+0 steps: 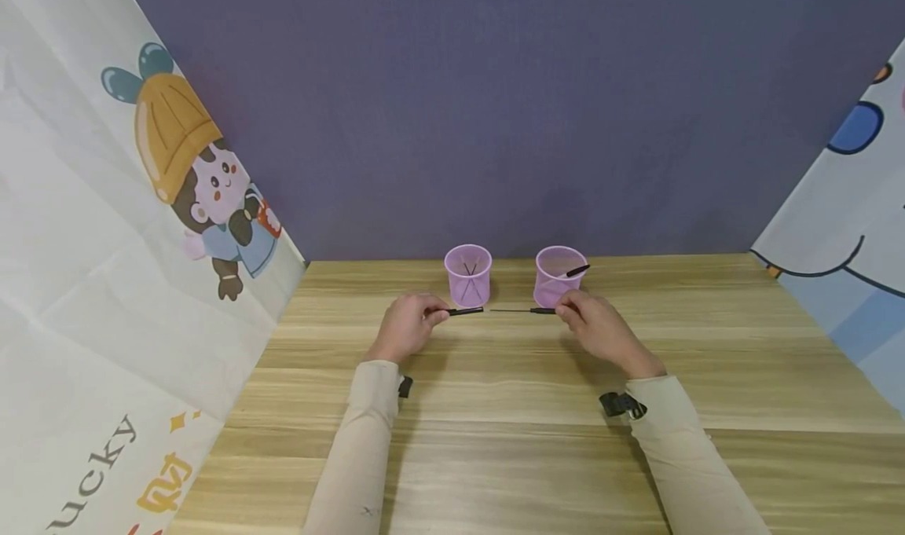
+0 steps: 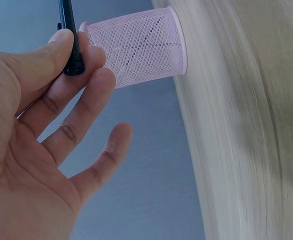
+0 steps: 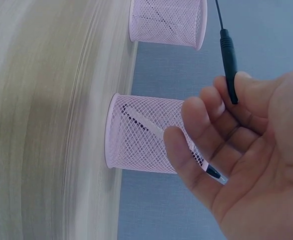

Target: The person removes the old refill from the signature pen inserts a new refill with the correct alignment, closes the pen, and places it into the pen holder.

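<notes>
Pink cups ×2 [image 1: 458, 290]; L fingers [image 2: 94, 99] pinch blk tube [image 1: 467, 311], R fingers [image 3: 194, 111] rod [image 3: 228, 51] (1 ea.)

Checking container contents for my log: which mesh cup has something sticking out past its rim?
The right cup, nearest the right hand: a black-ended pen juts past its rim. The left cup holds two thin crossed sticks, neither past its rim.

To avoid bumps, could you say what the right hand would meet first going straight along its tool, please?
Its thin tool would probably meet the black tube in the left hand, though depth is unclear.
</notes>
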The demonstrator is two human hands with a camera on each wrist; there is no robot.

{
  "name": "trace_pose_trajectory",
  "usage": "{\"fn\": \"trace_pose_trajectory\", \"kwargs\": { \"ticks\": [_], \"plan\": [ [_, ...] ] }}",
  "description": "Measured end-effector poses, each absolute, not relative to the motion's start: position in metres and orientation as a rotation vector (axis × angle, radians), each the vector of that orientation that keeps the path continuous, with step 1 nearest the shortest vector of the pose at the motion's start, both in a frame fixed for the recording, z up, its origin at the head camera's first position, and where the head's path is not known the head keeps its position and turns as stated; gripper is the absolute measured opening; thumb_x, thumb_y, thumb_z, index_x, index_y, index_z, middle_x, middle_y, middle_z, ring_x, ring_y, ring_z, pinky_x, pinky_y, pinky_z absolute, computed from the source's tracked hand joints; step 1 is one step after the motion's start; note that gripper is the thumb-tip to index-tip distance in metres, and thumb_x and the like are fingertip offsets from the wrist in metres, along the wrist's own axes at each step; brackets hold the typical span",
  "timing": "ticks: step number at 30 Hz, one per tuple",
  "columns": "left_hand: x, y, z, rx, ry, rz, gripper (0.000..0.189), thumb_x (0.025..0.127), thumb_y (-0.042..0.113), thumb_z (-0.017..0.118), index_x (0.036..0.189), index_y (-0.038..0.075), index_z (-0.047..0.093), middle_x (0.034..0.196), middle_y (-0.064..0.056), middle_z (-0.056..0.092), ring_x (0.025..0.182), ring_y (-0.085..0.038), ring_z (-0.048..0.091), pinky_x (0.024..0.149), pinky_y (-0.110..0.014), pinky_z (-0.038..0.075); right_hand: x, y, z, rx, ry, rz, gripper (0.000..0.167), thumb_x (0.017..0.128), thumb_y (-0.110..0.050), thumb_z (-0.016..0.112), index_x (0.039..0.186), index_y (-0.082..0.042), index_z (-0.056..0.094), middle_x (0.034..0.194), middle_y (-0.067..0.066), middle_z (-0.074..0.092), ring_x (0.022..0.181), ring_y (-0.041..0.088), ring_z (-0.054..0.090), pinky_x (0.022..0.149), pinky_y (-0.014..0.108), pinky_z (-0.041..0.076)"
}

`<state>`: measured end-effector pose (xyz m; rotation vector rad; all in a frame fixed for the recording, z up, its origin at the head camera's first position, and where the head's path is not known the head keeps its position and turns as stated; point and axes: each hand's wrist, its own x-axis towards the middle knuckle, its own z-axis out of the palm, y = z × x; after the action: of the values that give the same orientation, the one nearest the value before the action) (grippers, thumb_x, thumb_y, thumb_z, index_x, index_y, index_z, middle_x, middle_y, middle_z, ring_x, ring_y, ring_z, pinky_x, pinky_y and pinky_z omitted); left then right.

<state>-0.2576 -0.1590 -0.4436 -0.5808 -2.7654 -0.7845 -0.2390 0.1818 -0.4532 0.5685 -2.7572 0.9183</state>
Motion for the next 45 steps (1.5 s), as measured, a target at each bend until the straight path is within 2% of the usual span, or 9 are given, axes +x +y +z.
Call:
{"fn": "trace_pose_trajectory", "kwargs": {
  "ticks": [11, 45],
  "plan": [
    [-0.2585, -0.1612, -0.4416, -0.569, -2.769, -0.79, 0.01, 0.094, 0.02, 0.073, 0.099, 0.013, 0.08, 0.1, -0.002, 0.078, 0.086, -0.018, 0.068, 0.079, -0.039, 0.057, -0.2375, 0.1824, -0.4519, 0.582, -2.73, 0.9, 0.012, 0.105, -0.01, 0.056, 0.095, -0.008, 0.063, 0.075, 0.001, 0.053, 0.069, 0.016, 0.049, 0.065, 0.032, 0.041],
    [-0.258, -0.1588, -0.4425, -0.589, -2.765, -0.809, 0.01, 0.095, 0.02, 0.073, 0.099, 0.014, 0.08, 0.098, -0.001, 0.078, 0.083, -0.016, 0.067, 0.076, -0.037, 0.056, -0.2374, 0.1799, -0.4537, 0.577, -2.738, 0.924, 0.012, 0.104, -0.01, 0.057, 0.094, -0.007, 0.063, 0.075, 0.001, 0.055, 0.07, 0.016, 0.05, 0.066, 0.032, 0.042]
  ]
}}
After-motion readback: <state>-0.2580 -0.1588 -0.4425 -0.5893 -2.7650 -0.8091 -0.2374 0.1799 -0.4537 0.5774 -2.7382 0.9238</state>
